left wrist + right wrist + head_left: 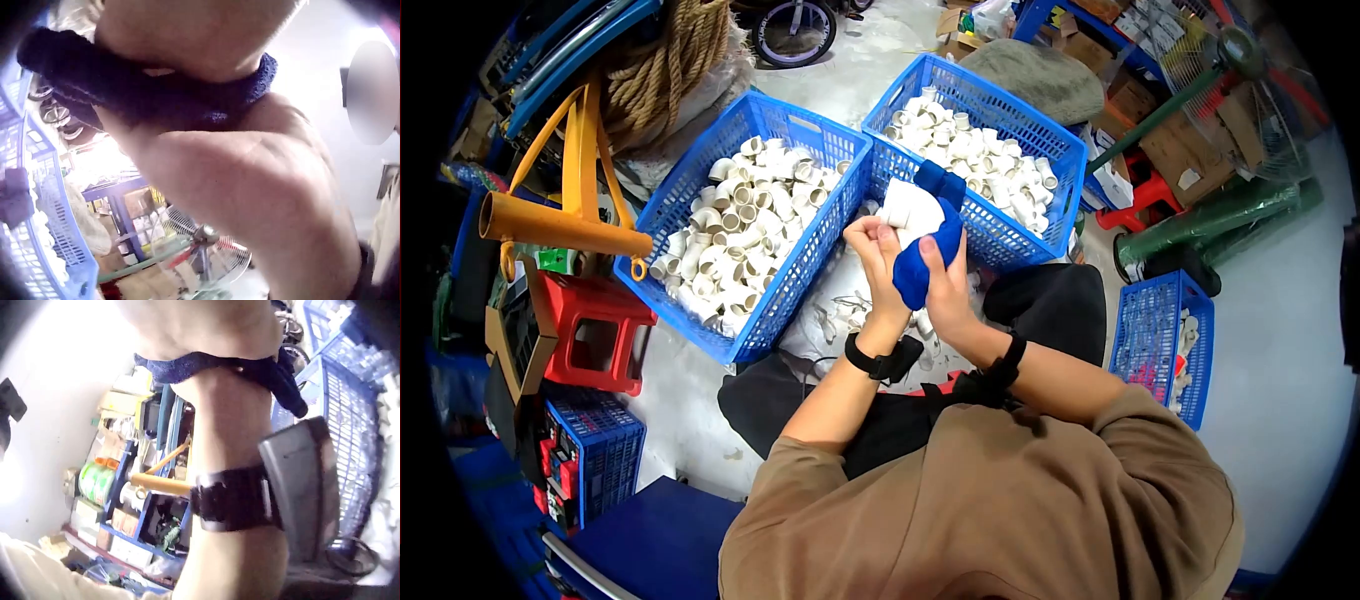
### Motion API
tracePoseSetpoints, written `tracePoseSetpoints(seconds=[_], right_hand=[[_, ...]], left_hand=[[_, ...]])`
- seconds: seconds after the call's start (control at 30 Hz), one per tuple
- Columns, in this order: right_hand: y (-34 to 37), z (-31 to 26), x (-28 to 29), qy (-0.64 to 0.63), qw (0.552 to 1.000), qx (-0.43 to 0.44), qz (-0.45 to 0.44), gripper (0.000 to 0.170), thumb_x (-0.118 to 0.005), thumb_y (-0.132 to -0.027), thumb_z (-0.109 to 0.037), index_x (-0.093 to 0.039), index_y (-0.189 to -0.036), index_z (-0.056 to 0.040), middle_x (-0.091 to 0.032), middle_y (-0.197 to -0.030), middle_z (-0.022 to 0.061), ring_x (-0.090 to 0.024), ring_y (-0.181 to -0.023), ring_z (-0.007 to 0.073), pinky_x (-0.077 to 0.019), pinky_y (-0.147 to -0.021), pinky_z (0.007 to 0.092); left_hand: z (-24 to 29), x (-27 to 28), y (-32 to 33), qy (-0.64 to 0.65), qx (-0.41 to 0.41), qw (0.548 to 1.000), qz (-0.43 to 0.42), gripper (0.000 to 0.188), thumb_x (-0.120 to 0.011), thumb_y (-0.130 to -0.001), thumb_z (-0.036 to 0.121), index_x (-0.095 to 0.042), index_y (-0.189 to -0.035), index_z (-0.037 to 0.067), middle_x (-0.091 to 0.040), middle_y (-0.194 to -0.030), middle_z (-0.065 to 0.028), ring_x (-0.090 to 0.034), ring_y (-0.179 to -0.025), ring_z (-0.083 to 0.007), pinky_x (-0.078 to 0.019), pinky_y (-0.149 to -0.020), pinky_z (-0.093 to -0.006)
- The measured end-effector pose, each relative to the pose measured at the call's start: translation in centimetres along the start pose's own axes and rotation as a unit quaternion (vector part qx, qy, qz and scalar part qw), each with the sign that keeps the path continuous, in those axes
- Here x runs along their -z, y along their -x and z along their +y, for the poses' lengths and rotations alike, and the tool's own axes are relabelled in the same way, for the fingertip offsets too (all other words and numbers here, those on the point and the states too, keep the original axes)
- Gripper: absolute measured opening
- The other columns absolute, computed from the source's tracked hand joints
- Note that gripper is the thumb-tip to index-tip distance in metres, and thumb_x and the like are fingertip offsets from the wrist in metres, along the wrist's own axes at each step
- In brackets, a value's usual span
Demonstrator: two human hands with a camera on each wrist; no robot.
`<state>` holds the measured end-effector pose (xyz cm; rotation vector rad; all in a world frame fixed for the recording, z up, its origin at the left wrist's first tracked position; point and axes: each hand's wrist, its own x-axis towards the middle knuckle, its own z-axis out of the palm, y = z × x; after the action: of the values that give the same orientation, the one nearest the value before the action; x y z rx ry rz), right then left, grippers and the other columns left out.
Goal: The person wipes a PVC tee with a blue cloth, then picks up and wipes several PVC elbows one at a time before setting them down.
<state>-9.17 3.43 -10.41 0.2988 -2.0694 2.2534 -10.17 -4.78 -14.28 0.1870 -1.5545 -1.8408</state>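
1. Blue cloth against the right side of a white fitting; both between the hands;
2. Left hand: bent fingers and thumb pinch the fitting's near end;
3. Right hand: thumb on the cloth, fingers curled round its outer side.

Two hands grip one cloth, with four crates at the head view's 8, 10, 1 and 3 o'clock, two stools at 9 and 2.
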Motion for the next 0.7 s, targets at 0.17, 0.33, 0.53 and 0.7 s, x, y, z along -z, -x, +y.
tracePoseSetpoints(seconds=[0.17,0.33,0.53,0.7], right_hand=[[-3.5,-1.9,0.7,0.014,0.997,-0.043,0.06,0.046,-0.066,-0.094,-0.035,-0.057,-0.122,-0.0001,-0.066,-0.11,0.0132,-0.062,-0.099,0.0201,-0.0489,-0.089,0.0334],[-4.7,-2.2,3.0,0.207,0.973,0.076,-0.069,0.038,-0.062,-0.096,-0.026,-0.059,-0.122,0.0011,-0.068,-0.105,0.0169,-0.066,-0.098,0.0247,-0.0496,-0.09,0.034],[-3.2,-1.7,1.9,0.238,0.969,0.057,-0.035,0.031,-0.06,-0.099,-0.029,-0.063,-0.112,-0.0003,-0.069,-0.098,0.0176,-0.067,-0.092,0.0266,-0.0496,-0.085,0.0362],[-4.7,1.8,2.4,-0.058,0.975,-0.212,0.019,0.027,-0.057,-0.102,-0.029,-0.065,-0.108,-0.0046,-0.068,-0.099,0.0028,-0.065,-0.085,0.0117,-0.0512,-0.076,0.0262]], left_hand=[[2.6,0.9,-1.8,-0.103,-0.032,0.982,-0.153,0.049,-0.045,-0.105,0.032,-0.043,-0.137,-0.005,-0.063,-0.116,-0.0256,-0.063,-0.103,-0.0315,-0.0472,-0.092,-0.0383],[3.3,2.5,-2.7,-0.032,0.136,0.979,-0.146,0.063,-0.034,-0.106,0.05,-0.046,-0.135,-0.004,-0.064,-0.111,-0.0217,-0.064,-0.097,-0.0283,-0.0506,-0.084,-0.0371],[1.9,2.4,-2.2,-0.086,0.018,0.995,-0.05,0.051,-0.028,-0.105,0.04,-0.057,-0.094,-0.001,-0.063,-0.082,-0.0131,-0.059,-0.073,-0.0216,-0.0466,-0.069,-0.0355],[-1.6,2.4,-1.7,0.012,0.054,0.998,0.028,0.055,-0.032,-0.103,0.047,-0.059,-0.095,0.0,-0.063,-0.08,-0.008,-0.059,-0.073,-0.0157,-0.0469,-0.068,-0.0314]])
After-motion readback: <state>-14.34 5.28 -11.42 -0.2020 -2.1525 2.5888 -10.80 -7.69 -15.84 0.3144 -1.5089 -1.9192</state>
